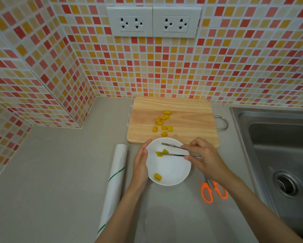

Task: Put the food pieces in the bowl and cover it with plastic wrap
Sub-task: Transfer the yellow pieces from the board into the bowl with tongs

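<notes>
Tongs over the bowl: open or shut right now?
Open. The tongs in the right hand show two arms spread apart over the white bowl, tips clearly separated, with yellow food pieces beneath the lower tip.

White round bowl (pixel 171 171) upright on the surface, left hand (pixel 141 165) flat against its left rim. Yellow food pieces (pixel 162 122) loose on the board beyond both hands; one piece (pixel 157 176) near the bowl's near-left wall, more by the right hand's (pixel 202 156) tong tips. Plastic wrap roll (pixel 114 179) lying just left of the left hand.
</notes>
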Motion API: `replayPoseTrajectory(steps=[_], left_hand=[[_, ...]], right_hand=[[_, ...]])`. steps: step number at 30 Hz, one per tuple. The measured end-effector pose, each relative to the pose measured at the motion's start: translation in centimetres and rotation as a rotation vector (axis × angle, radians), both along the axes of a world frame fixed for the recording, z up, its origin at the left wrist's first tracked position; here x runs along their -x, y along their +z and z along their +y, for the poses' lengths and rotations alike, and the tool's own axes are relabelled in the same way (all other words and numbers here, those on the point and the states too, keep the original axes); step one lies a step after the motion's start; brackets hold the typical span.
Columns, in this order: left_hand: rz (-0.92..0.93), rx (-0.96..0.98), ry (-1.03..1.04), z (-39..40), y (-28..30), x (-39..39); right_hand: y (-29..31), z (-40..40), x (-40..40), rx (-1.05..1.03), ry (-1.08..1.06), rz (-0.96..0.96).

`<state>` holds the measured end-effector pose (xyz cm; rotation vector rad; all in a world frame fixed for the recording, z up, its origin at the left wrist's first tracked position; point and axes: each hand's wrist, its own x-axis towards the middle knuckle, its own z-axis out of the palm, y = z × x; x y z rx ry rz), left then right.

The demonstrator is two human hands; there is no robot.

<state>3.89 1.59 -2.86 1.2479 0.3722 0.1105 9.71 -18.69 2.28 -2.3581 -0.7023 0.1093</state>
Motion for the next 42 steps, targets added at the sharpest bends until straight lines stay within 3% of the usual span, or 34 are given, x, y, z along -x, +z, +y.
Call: replayPoseTrajectory(steps=[6, 11, 20, 28, 34, 42], left_hand=[[-0.003, -0.024, 0.011, 0.0, -0.1, 0.0], [0.006, -0.030, 0.008, 0.0, -0.1, 0.1], [0.001, -0.046, -0.002, 0.0, -0.4, 0.0], [-0.003, -0.064, 0.005, 0.1, -0.7, -0.1], [-0.020, -0.055, 0.002, 0.1, -0.5, -0.1], [0.001, -0.070, 0.005, 0.0, -0.3, 0.0]], right_hand=[[0.0, 0.2, -3.7, -0.070, -0.124, -0.006], [-2.8, 1.3, -6.9, 0.095, -0.205, -0.018], [-3.5, 2.8, -7.8, 0.054, -0.138, -0.036], [-0.1, 1.8, -3.6, -0.125, -0.071, -0.004], [1.8, 0.2, -0.3, 0.035, 0.121, -0.033], [-0.4, 1.2, -5.2, -0.002, -0.091, 0.023]])
